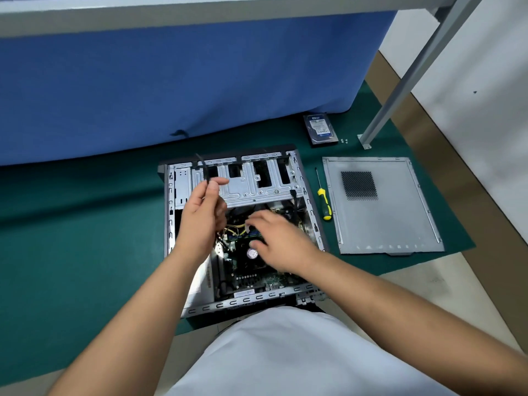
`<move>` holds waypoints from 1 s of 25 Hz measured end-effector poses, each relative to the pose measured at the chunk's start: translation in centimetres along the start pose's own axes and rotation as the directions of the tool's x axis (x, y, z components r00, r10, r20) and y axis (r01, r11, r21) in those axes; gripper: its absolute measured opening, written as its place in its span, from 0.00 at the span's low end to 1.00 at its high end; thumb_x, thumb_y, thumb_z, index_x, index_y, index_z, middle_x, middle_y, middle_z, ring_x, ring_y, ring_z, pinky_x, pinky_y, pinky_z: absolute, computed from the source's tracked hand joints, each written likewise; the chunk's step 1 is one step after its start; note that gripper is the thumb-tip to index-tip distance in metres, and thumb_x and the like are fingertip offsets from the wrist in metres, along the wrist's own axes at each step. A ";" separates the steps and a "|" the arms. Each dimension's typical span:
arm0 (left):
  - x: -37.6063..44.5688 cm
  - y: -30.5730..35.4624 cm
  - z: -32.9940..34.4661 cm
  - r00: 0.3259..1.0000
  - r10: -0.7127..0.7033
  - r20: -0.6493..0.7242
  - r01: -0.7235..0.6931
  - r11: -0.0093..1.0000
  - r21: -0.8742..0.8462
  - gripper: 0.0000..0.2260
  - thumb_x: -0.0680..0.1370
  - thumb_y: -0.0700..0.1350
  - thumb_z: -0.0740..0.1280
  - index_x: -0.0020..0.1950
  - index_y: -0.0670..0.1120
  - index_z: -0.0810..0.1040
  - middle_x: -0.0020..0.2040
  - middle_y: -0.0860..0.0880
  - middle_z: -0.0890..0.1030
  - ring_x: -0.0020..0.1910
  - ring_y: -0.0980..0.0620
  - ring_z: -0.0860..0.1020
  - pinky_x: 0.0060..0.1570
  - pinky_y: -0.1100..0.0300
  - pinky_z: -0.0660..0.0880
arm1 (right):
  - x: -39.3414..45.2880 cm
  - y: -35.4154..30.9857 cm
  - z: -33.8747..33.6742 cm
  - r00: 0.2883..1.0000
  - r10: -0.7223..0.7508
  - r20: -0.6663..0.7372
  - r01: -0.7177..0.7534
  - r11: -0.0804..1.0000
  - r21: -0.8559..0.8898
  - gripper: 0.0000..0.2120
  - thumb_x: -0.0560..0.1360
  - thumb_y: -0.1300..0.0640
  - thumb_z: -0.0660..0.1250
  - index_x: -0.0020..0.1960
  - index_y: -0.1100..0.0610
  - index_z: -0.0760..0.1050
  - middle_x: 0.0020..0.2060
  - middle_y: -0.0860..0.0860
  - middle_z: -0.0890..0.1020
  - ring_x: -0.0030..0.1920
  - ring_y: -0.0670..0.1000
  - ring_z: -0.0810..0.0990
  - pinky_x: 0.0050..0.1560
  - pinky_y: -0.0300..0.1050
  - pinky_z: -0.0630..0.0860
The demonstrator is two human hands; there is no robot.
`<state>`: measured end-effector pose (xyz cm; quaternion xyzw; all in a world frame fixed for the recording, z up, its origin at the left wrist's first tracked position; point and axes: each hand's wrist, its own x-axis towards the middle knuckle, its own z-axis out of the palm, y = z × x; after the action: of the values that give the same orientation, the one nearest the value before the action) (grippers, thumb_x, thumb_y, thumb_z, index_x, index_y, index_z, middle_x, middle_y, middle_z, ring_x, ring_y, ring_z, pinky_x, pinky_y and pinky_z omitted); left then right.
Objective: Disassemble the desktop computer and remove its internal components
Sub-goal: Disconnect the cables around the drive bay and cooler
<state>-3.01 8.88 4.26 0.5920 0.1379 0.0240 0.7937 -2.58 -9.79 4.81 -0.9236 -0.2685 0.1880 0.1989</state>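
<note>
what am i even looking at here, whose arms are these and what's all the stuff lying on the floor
This is one picture from a camera worn on a person's head, looking down at their own two bare arms. No robot is involved.

They are taking apart a desktop computer case, which lies open on its side on a green mat. The left hand pinches a thin black cable and holds it up. The right hand reaches into the case over the circuit board; whether it grips anything I cannot tell.

To the right of the case lie a yellow-handled screwdriver and the removed grey side panel. Further back sits a hard drive, already taken out, with a few small screws beside it.
</note>
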 end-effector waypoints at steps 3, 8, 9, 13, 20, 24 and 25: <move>1.4 1.9 -0.2 0.995 -0.014 -0.096 -0.008 0.972 -0.233 0.11 0.86 0.54 0.59 0.54 0.53 0.80 0.30 0.52 0.64 0.27 0.56 0.56 0.29 0.60 0.52 | 2.4 -1.5 2.0 0.972 -0.029 0.231 0.011 0.997 0.079 0.35 0.82 0.50 0.66 0.83 0.51 0.53 0.82 0.47 0.54 0.80 0.54 0.59 0.79 0.53 0.60; 4.2 4.2 -5.1 0.944 -0.016 -0.330 -0.120 0.915 -0.386 0.10 0.86 0.54 0.57 0.55 0.51 0.75 0.33 0.51 0.69 0.28 0.56 0.62 0.29 0.63 0.58 | 3.8 -1.3 2.6 0.966 -0.075 0.248 0.055 0.994 0.090 0.34 0.82 0.53 0.64 0.83 0.47 0.52 0.82 0.43 0.51 0.80 0.51 0.59 0.78 0.48 0.60; 4.8 4.5 -6.6 0.924 -0.036 -0.381 -0.130 0.907 -0.400 0.10 0.86 0.54 0.56 0.56 0.51 0.74 0.34 0.51 0.70 0.29 0.56 0.64 0.30 0.64 0.61 | 3.7 -0.9 2.4 0.971 -0.078 0.225 0.060 0.995 0.085 0.34 0.82 0.52 0.64 0.83 0.47 0.52 0.82 0.43 0.52 0.80 0.50 0.59 0.78 0.49 0.60; 6.8 4.1 -12.5 0.819 -0.183 -0.544 0.001 0.948 -0.317 0.12 0.86 0.57 0.55 0.59 0.53 0.74 0.40 0.50 0.79 0.34 0.54 0.74 0.38 0.60 0.71 | 3.3 1.3 0.4 0.989 -0.053 0.137 0.051 0.999 0.017 0.33 0.82 0.52 0.65 0.82 0.48 0.56 0.81 0.44 0.56 0.78 0.50 0.63 0.77 0.48 0.62; 6.5 0.5 -16.4 0.688 -0.472 -0.551 0.601 0.797 0.066 0.22 0.81 0.66 0.61 0.62 0.48 0.74 0.53 0.48 0.82 0.49 0.48 0.82 0.50 0.52 0.79 | 1.8 6.2 -3.3 0.963 0.047 -0.265 -0.080 0.990 -0.117 0.23 0.80 0.49 0.67 0.73 0.52 0.71 0.70 0.48 0.73 0.72 0.50 0.68 0.76 0.54 0.64; 3.1 -2.7 -13.4 0.891 0.298 -0.344 0.103 0.603 0.791 0.12 0.80 0.52 0.71 0.56 0.45 0.76 0.53 0.45 0.79 0.55 0.46 0.75 0.62 0.49 0.72 | -0.1 8.9 -2.6 0.897 0.249 -0.365 -0.265 0.964 0.005 0.19 0.79 0.43 0.66 0.63 0.54 0.74 0.63 0.50 0.74 0.67 0.53 0.71 0.70 0.51 0.66; 2.0 -3.0 -12.2 0.921 0.379 -0.087 -0.090 0.426 0.900 0.11 0.79 0.51 0.71 0.57 0.47 0.77 0.54 0.49 0.78 0.57 0.48 0.73 0.61 0.52 0.69 | -0.4 9.3 -2.3 0.901 0.292 -0.322 -0.295 0.955 0.041 0.18 0.79 0.42 0.65 0.59 0.54 0.75 0.64 0.51 0.73 0.69 0.54 0.70 0.70 0.51 0.66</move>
<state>-4.47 19.82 -2.19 0.9192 0.1547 0.1431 0.3326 2.05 -17.83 2.50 -0.9725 -0.0907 0.0603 0.2057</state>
